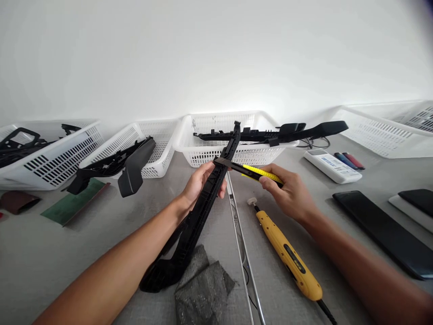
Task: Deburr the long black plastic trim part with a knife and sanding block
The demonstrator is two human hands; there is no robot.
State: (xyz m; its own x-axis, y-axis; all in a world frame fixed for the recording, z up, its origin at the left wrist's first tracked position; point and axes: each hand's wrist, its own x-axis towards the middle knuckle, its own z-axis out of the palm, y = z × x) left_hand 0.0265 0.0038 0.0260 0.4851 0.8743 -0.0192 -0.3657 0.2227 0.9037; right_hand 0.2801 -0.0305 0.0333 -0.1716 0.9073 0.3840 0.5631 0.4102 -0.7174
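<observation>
My left hand [199, 183] is wrapped round a long black plastic part [203, 207], holding it slanted above the grey table, its lower end near a grey cloth [203, 289]. My right hand [287, 192] grips a yellow and black utility knife [257, 173]. The knife's tip rests against the side of the black part at about its upper third. Both hands are closed on what they hold.
White baskets [223, 153] line the back wall, several holding black plastic parts [270, 133]. A yellow rotary tool [287, 257] lies under my right forearm. A green sanding sheet [76, 203] lies at left; a white device [333, 166] and dark flat panels [382, 232] at right.
</observation>
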